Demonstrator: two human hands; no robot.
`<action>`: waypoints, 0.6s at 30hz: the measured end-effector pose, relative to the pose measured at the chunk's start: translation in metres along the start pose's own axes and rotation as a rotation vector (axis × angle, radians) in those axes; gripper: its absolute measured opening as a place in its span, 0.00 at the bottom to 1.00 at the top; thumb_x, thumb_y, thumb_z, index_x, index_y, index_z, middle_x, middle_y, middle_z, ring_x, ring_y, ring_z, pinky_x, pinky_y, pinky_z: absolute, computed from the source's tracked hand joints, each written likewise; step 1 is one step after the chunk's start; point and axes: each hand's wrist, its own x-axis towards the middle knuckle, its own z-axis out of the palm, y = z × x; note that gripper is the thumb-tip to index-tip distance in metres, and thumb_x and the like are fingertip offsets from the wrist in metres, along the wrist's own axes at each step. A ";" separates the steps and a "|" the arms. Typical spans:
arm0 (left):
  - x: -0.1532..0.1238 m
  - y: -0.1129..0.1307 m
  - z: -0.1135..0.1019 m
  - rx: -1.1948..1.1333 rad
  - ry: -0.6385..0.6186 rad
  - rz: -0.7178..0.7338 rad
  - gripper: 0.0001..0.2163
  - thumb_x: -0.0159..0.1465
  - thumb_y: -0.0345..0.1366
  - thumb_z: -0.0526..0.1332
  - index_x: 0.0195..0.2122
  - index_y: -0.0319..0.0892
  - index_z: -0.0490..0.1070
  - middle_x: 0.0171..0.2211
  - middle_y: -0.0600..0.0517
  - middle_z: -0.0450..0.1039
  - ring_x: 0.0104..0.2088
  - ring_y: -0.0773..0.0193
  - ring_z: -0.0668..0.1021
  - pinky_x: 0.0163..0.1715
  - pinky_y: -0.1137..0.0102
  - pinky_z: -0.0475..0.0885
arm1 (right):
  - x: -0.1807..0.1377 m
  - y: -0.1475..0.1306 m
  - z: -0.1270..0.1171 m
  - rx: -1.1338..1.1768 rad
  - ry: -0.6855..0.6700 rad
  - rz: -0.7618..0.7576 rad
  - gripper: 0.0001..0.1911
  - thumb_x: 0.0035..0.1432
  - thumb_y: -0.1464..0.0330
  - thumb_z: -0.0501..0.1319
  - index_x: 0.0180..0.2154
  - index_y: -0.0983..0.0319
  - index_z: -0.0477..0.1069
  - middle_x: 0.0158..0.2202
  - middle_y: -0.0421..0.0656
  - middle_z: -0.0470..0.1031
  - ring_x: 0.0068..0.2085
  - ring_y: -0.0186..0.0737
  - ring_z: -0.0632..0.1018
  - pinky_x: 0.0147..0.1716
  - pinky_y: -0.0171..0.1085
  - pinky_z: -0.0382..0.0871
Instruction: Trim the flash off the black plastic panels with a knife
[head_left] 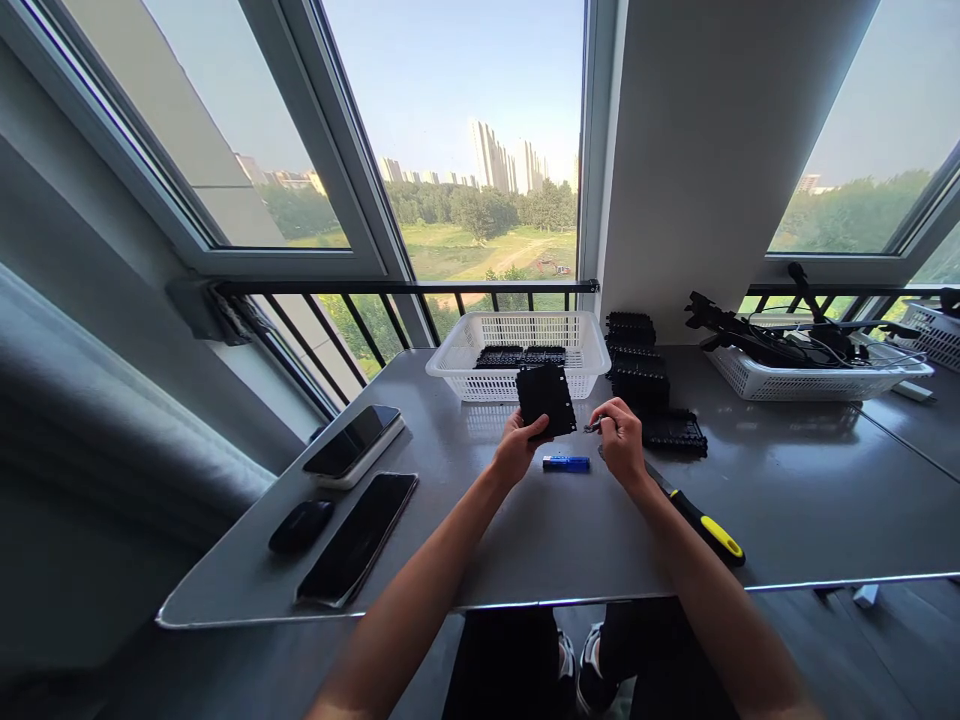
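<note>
My left hand (516, 447) grips a flat black square plate (546, 398) by its lower edge and holds it upright above the grey table (465, 520). My right hand (621, 438) is pinched on a small metal piece (592, 427) just right of the plate. A small blue tube (566, 463) lies on the table between my hands. A screwdriver with a black and yellow handle (705, 525) lies under my right forearm.
A white basket (517, 340) holding black parts stands behind the plate. Stacks of black parts (645, 385) sit to its right, and a second white basket (814, 380) holds cables. Two phones (358, 535) and a black mouse (300, 525) lie at left.
</note>
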 end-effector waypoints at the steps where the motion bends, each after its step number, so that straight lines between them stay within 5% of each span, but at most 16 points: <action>1: 0.001 -0.001 0.000 0.020 0.022 0.037 0.24 0.45 0.39 0.74 0.42 0.40 0.72 0.38 0.48 0.79 0.36 0.59 0.80 0.34 0.68 0.75 | 0.000 0.002 -0.001 -0.019 -0.008 0.042 0.14 0.54 0.72 0.47 0.22 0.59 0.68 0.28 0.42 0.69 0.32 0.39 0.72 0.34 0.36 0.64; 5: 0.004 -0.004 0.001 0.183 0.122 0.244 0.23 0.43 0.38 0.74 0.41 0.40 0.73 0.37 0.51 0.79 0.39 0.58 0.79 0.43 0.64 0.72 | 0.001 0.010 -0.002 -0.077 -0.162 0.148 0.16 0.53 0.70 0.48 0.17 0.60 0.66 0.25 0.41 0.72 0.30 0.38 0.72 0.32 0.34 0.62; 11: 0.000 0.000 -0.006 0.501 0.144 0.532 0.08 0.51 0.31 0.66 0.22 0.42 0.66 0.31 0.51 0.78 0.36 0.59 0.76 0.42 0.63 0.70 | 0.001 0.018 0.000 -0.037 -0.294 0.195 0.22 0.56 0.65 0.48 0.14 0.60 0.70 0.32 0.43 0.81 0.38 0.42 0.78 0.38 0.34 0.65; 18: -0.005 0.002 -0.015 0.896 0.060 0.874 0.10 0.53 0.21 0.58 0.19 0.42 0.63 0.46 0.48 0.74 0.48 0.57 0.71 0.45 0.62 0.68 | 0.006 0.020 0.003 0.218 -0.321 0.319 0.30 0.62 0.51 0.47 0.36 0.63 0.80 0.36 0.47 0.81 0.40 0.46 0.79 0.38 0.38 0.68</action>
